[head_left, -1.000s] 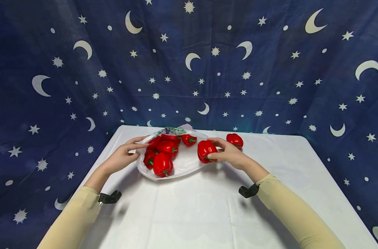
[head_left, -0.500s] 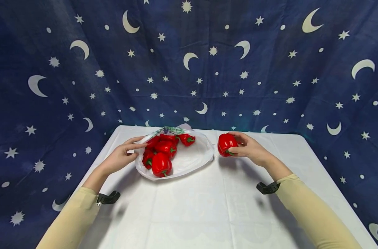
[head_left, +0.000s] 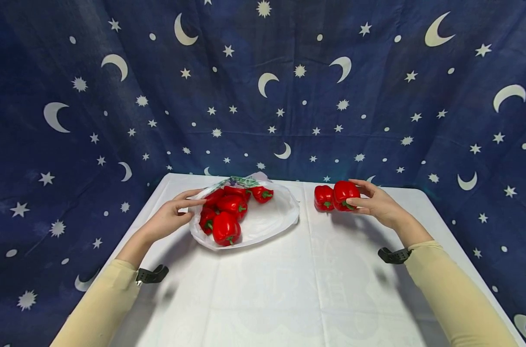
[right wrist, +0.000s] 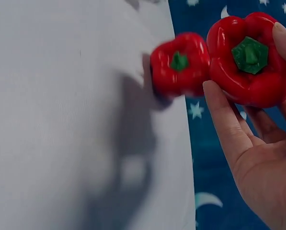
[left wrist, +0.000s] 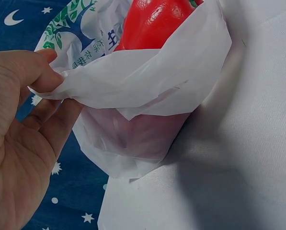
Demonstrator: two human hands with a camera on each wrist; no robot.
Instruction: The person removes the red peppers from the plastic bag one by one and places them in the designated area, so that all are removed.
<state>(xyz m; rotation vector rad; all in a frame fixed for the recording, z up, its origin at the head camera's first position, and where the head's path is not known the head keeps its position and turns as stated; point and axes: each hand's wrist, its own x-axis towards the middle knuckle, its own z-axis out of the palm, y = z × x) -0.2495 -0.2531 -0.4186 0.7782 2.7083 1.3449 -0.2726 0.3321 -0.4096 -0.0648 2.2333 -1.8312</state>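
A white plastic bag [head_left: 267, 219] with green and blue print lies on its side at the left of the table, its mouth open towards me. Several red bell peppers [head_left: 226, 228] are inside it. My left hand [head_left: 167, 219] pinches the bag's left rim between thumb and fingers; the left wrist view shows the folded plastic held there. At the right, my right hand [head_left: 377, 205] grips a red bell pepper [right wrist: 253, 76] by its sides, green stem facing the wrist camera. Beside it on the table stands another red bell pepper [head_left: 323, 198], overlapped by the held one in the head view.
A white cloth covers the table [head_left: 263, 294]. Behind it and at the sides hangs a dark blue curtain [head_left: 245, 96] with moons and stars. Dark straps [head_left: 394, 255] show at both wrists.
My right hand has carried its bell pepper out of the bag's mouth, rightwards to the pepper standing on the table. My left hand keeps its hold on the bag's rim.
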